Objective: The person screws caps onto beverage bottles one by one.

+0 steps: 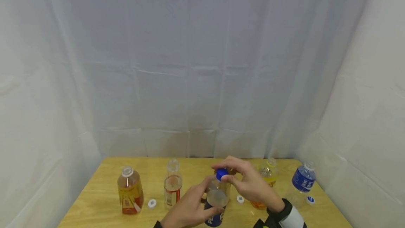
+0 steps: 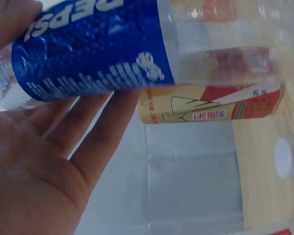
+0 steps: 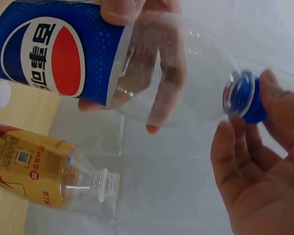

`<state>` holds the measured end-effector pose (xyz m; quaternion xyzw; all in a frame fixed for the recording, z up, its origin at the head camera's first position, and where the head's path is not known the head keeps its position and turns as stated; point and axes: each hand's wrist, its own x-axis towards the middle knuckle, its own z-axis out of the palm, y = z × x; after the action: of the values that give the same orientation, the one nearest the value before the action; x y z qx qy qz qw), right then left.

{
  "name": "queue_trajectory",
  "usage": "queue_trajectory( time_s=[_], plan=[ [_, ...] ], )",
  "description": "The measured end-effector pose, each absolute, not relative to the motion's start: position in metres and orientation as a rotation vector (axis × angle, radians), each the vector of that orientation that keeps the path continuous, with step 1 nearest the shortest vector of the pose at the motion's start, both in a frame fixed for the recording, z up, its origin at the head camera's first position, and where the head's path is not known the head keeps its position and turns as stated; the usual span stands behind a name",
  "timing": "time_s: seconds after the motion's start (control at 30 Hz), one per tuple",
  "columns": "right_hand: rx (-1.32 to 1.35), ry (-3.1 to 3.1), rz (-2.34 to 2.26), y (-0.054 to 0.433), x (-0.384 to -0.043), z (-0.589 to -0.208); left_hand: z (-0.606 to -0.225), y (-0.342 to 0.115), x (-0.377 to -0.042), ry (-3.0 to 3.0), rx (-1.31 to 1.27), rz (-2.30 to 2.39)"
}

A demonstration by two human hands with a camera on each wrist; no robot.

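Observation:
My left hand (image 1: 190,205) holds a clear Pepsi bottle (image 1: 217,197) with a blue label, raised in front of me at the table's near side. In the right wrist view, its fingers wrap behind the bottle (image 3: 201,68) near the label's upper edge. With thumb and fingers, my right hand (image 1: 248,180) pinches a blue cap (image 3: 255,100) at the bottle's mouth. Whether the cap is threaded on cannot be told. No drink shows inside the clear upper part. A gold-labelled bottle (image 3: 44,171) with an uncapped neck stands behind the Pepsi bottle.
Uncapped bottles stand on the wooden table (image 1: 95,192): a yellow-labelled one (image 1: 130,192) left, a red-and-white-labelled one (image 1: 173,189), a yellow-ringed one (image 1: 269,173) and a blue-labelled one (image 1: 303,178) right. Loose caps lie among them, including a white cap (image 1: 152,203). White curtains (image 1: 202,80) enclose the table.

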<state>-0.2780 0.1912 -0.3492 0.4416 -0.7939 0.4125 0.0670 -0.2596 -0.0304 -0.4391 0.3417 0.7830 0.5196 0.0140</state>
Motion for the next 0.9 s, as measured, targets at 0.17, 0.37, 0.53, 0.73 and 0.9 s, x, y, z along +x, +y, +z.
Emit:
queue_trajectory(
  time_s=[0.17,0.37,0.53,0.73,0.9],
  plan=[
    [1.209,-2.351,1.230,0.184,-0.271,-0.350,-0.438,-0.029,-0.259,2.576,1.043,1.552],
    [1.098,-2.358,1.093,0.180,-0.267,-0.353,-0.439,-0.029,-0.257,2.655,1.010,1.495],
    [1.058,-2.382,1.021,0.180,-0.266,-0.355,-0.439,-0.028,-0.255,2.741,0.984,1.437],
    [1.171,-2.492,0.961,0.188,-0.268,-0.344,-0.438,-0.032,-0.257,2.688,1.020,1.458],
    [1.228,-2.596,0.579,0.191,-0.268,-0.333,-0.436,-0.035,-0.260,2.471,1.032,1.557]
  ],
)
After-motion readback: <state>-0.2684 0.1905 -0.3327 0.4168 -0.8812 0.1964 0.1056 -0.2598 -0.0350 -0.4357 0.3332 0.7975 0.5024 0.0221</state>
